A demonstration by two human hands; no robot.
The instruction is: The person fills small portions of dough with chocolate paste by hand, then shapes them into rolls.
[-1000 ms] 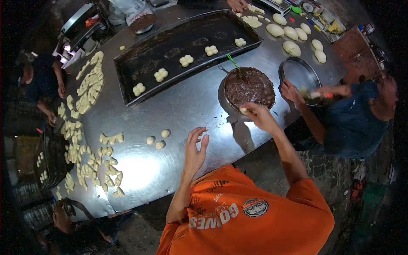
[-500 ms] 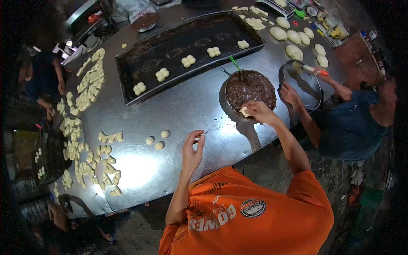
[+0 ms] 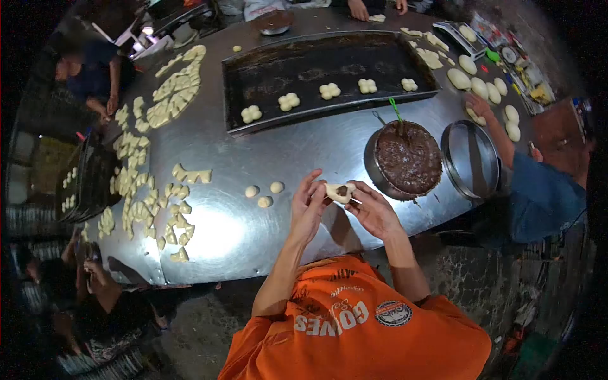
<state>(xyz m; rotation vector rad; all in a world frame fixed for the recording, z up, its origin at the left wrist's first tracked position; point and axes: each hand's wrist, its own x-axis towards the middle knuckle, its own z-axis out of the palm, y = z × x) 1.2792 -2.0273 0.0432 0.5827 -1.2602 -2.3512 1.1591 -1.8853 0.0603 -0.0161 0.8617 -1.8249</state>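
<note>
My left hand [image 3: 309, 204] and my right hand [image 3: 375, 209] meet above the metal table, both gripping one small piece of dough [image 3: 338, 197] by its sides. A dab of brown filling [image 3: 342, 190] sits on that dough. To the right stands a round pan of brown filling [image 3: 408, 158], with a green-handled utensil [image 3: 396, 109] sticking out at its back. Three dough balls [image 3: 265, 201] lie on the table left of my left hand. Behind, a black baking tray [image 3: 304, 121] holds a row of several dough clusters [image 3: 329, 91].
Cut dough strips [image 3: 177, 92] spread over the left of the table [image 3: 253, 158]. An empty round pan [image 3: 470, 158] stands at the right, near a co-worker's arm [image 3: 494, 126] reaching to large dough pieces [image 3: 479, 88]. Other people stand at the left and far edges.
My right hand has left the filling pan and moved left to my left hand. Both now hold the dough, and filling shows on it. The co-worker's hand has moved from the round pan to the dough.
</note>
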